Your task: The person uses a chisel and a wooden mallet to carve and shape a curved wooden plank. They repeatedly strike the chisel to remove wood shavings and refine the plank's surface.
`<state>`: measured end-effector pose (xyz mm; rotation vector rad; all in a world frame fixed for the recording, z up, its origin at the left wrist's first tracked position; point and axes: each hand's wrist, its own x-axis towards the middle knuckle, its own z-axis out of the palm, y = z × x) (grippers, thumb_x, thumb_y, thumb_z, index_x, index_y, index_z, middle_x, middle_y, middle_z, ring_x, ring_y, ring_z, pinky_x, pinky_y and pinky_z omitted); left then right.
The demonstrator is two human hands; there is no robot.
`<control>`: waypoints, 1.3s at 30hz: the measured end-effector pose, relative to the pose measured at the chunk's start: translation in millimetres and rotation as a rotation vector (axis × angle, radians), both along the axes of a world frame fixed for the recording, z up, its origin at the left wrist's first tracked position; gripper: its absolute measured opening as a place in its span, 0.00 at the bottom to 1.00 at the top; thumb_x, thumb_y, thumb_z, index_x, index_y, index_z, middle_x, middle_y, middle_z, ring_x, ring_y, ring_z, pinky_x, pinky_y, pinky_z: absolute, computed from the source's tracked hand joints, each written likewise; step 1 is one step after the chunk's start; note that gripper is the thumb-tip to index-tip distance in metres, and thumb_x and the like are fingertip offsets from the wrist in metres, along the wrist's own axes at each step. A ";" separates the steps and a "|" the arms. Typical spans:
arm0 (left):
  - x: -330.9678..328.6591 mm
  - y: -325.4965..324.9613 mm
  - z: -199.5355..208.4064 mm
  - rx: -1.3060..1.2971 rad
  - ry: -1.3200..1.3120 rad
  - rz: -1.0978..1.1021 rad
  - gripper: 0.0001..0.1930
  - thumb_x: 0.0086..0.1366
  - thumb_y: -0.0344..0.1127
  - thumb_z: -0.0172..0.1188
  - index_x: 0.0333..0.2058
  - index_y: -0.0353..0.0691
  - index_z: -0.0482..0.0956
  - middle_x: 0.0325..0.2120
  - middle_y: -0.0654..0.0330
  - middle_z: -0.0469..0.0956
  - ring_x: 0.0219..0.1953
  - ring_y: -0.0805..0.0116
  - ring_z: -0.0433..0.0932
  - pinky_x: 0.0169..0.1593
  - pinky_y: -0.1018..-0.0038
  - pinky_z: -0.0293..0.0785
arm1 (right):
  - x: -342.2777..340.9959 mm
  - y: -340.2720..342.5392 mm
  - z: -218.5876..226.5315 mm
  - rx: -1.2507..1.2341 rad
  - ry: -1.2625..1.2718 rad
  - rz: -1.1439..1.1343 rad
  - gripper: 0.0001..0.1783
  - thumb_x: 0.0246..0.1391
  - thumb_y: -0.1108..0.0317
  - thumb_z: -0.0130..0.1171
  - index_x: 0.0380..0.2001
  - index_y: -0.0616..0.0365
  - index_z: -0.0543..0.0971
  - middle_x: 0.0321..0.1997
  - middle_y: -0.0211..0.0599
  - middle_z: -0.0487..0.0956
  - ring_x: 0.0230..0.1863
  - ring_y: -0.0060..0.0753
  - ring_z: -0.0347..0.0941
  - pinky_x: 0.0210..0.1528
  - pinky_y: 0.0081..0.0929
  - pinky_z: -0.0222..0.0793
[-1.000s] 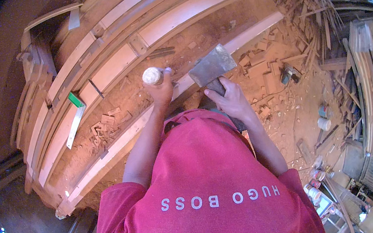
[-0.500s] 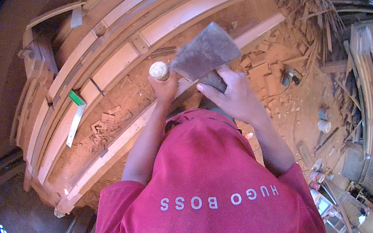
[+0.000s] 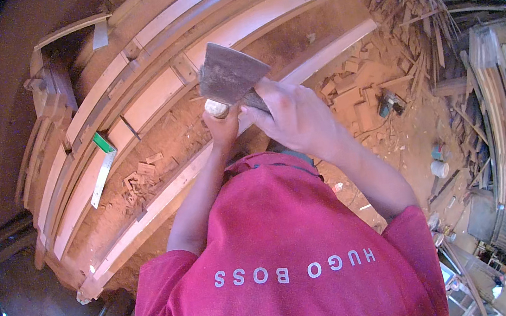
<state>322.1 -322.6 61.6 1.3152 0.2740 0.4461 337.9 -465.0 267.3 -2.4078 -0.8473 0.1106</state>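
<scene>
My left hand (image 3: 223,128) is closed around an upright chisel (image 3: 216,108). Only the pale, worn butt of its handle shows; the blade is hidden below my fist. A dark wooden mallet (image 3: 230,73) with a block-shaped head is gripped by its short handle in my right hand (image 3: 295,117). Its head is right at the chisel's butt, though I cannot tell whether they touch. Both hands are over the nearest long wooden beam (image 3: 174,187), close in front of my body. Where the chisel meets the wood is hidden.
More curved-looking beams (image 3: 272,11) lie beyond, some with cut recesses. A try square (image 3: 102,178) with a green stock rests across one at left. Wood offcuts (image 3: 143,172) and shavings litter the ground. A power tool (image 3: 391,103), a white pot (image 3: 439,169) and stacked timber (image 3: 496,119) are at right.
The mallet has swung left and toward the chisel's butt, its head turning as my right hand moved left with it. My left hand keeps its hold on the chisel, slightly lower in the picture.
</scene>
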 end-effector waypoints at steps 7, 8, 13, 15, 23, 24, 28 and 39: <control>-5.5 2.2 -26.2 0.139 0.167 0.065 0.11 0.53 0.23 0.63 0.38 0.34 0.78 0.34 0.63 0.81 0.36 0.74 0.78 0.40 0.74 0.74 | -1.4 -4.2 -29.5 -0.177 0.081 -0.005 0.18 0.56 0.60 0.57 0.43 0.63 0.71 0.27 0.57 0.77 0.32 0.60 0.76 0.33 0.50 0.72; -3.4 4.4 -36.5 0.120 0.137 0.093 0.11 0.53 0.23 0.63 0.37 0.34 0.78 0.34 0.63 0.80 0.36 0.74 0.78 0.40 0.74 0.74 | -0.9 -3.9 -25.5 -0.114 0.086 -0.021 0.18 0.56 0.60 0.57 0.42 0.63 0.72 0.28 0.56 0.77 0.32 0.60 0.76 0.33 0.50 0.72; -1.4 -4.4 -28.3 0.015 0.066 0.120 0.10 0.54 0.24 0.62 0.37 0.34 0.77 0.30 0.63 0.80 0.34 0.75 0.78 0.38 0.75 0.74 | -3.1 -3.6 -40.7 -0.066 0.089 -0.023 0.17 0.56 0.60 0.56 0.41 0.62 0.72 0.30 0.55 0.78 0.34 0.60 0.76 0.36 0.50 0.73; -9.9 2.1 -42.4 0.107 0.147 -0.005 0.10 0.55 0.24 0.62 0.38 0.35 0.77 0.29 0.64 0.80 0.33 0.75 0.78 0.37 0.75 0.74 | 4.6 -8.8 -47.5 -0.157 0.100 0.022 0.16 0.56 0.60 0.56 0.40 0.62 0.72 0.30 0.56 0.78 0.35 0.60 0.76 0.36 0.50 0.72; -3.6 21.1 -18.6 -0.037 0.148 0.293 0.08 0.58 0.28 0.64 0.33 0.40 0.73 0.23 0.67 0.74 0.24 0.78 0.72 0.27 0.79 0.68 | -6.5 -56.8 -41.1 0.130 0.284 -0.189 0.19 0.55 0.58 0.59 0.38 0.65 0.74 0.31 0.57 0.78 0.33 0.59 0.77 0.34 0.45 0.71; -2.9 28.3 -11.5 -0.034 0.089 0.309 0.08 0.58 0.28 0.65 0.33 0.40 0.73 0.22 0.67 0.73 0.23 0.78 0.71 0.27 0.79 0.68 | -8.6 -67.9 -44.1 0.147 0.331 -0.212 0.19 0.55 0.57 0.60 0.38 0.65 0.74 0.31 0.56 0.78 0.33 0.59 0.77 0.35 0.46 0.72; -9.8 48.7 12.7 0.048 0.097 0.306 0.08 0.59 0.30 0.64 0.33 0.40 0.72 0.23 0.67 0.72 0.23 0.78 0.71 0.26 0.79 0.68 | -23.6 -111.0 -70.1 0.217 0.324 -0.283 0.20 0.54 0.57 0.61 0.37 0.65 0.74 0.31 0.55 0.78 0.30 0.60 0.76 0.32 0.43 0.71; 3.7 25.8 44.0 0.107 0.083 -0.034 0.09 0.59 0.29 0.65 0.34 0.39 0.73 0.24 0.64 0.73 0.23 0.77 0.72 0.25 0.80 0.68 | -113.3 -141.3 -121.2 0.572 0.644 -0.774 0.11 0.56 0.70 0.60 0.39 0.61 0.71 0.20 0.28 0.71 0.16 0.18 0.67 0.17 0.20 0.64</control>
